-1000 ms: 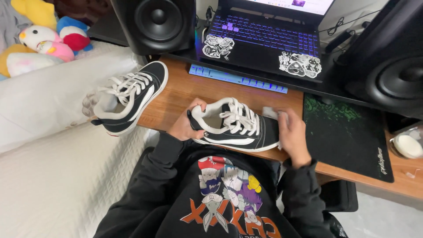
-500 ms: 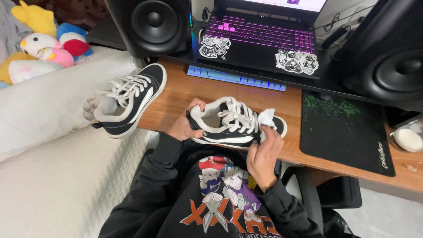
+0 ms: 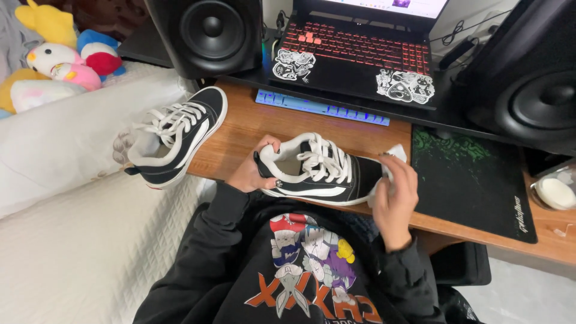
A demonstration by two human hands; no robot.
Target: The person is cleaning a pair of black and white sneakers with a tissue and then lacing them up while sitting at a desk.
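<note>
The left hand [image 3: 247,174] holds the heel of a black shoe [image 3: 321,174] with white laces, its grip closed around the heel collar. The shoe lies at the front edge of the wooden table [image 3: 252,129]. The right hand [image 3: 396,195] presses a white cloth [image 3: 393,157] on the toe; its grip seems closed on the cloth. A second shoe [image 3: 174,138] rests on the table's left end, well apart.

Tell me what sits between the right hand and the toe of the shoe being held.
In the head view, a white cloth lies between the right hand and the toe of the black-and-white shoe, pressed against the toe; the left hand grips the heel.
</note>
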